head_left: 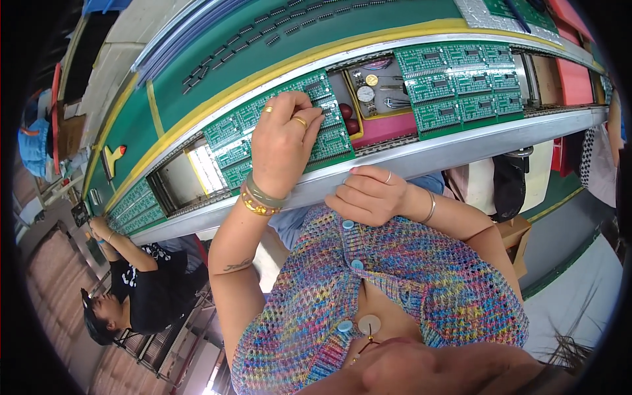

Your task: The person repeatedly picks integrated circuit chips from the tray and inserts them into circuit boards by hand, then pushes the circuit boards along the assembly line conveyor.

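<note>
My left hand (283,141) reaches over a green circuit board panel (337,139) on the conveyor. Its thumb and fingers are pinched together near the panel's upper part; whatever is between the fingertips is too small to make out. My right hand (370,196) is curled against the near edge of the silver rail (454,153), its fingertips hidden. A second green board panel (461,89), fitted with black chips, sits farther right on the conveyor. Beyond the conveyor, several loose black chips (253,38) stand in rows on a green mat (197,108).
Between the panels is a tray (388,113) with a wristwatch (365,95) and small metal pieces; dark red balls (349,118) lie beside it. A yellow tool (114,158) rests at the left. Another person (155,286) works farther down the line, near more boards (138,204).
</note>
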The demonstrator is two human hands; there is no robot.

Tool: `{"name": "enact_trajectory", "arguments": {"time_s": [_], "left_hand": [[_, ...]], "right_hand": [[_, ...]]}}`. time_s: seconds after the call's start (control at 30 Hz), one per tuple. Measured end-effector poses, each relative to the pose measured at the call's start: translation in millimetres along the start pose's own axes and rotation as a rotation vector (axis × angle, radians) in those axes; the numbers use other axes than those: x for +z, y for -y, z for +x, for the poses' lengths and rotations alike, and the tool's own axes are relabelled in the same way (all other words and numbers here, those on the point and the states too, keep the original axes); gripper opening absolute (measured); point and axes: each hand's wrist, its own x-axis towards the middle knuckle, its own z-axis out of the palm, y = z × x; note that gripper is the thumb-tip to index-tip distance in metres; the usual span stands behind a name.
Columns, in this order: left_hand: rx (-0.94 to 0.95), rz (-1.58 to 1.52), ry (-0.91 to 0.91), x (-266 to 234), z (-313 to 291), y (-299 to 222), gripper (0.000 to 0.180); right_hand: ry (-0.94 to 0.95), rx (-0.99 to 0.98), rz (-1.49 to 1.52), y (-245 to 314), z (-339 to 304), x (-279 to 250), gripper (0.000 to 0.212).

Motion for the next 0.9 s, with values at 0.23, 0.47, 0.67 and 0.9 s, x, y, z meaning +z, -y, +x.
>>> {"name": "enact_trajectory", "arguments": {"time_s": [0.23,0.47,0.67,0.9], "left_hand": [[0.030,0.019,0.005,0.1,-0.8,1.0,0.014],[0.036,0.048,0.000,0.4,-1.4,2.3,0.012],[0.048,0.015,0.014,0.4,-0.2,0.6,0.017],[0.060,0.019,0.024,-0.5,-0.5,1.4,0.017]], "right_hand": [[0.036,-0.009,-0.019,-1.0,0.8,-2.3,0.014],[0.033,-0.008,-0.022,0.1,1.0,-0.9,0.013],[0.047,-0.013,-0.023,-1.2,2.0,-2.1,0.012],[0.019,-0.011,0.018,-0.4,1.9,-0.3,0.018]]}}
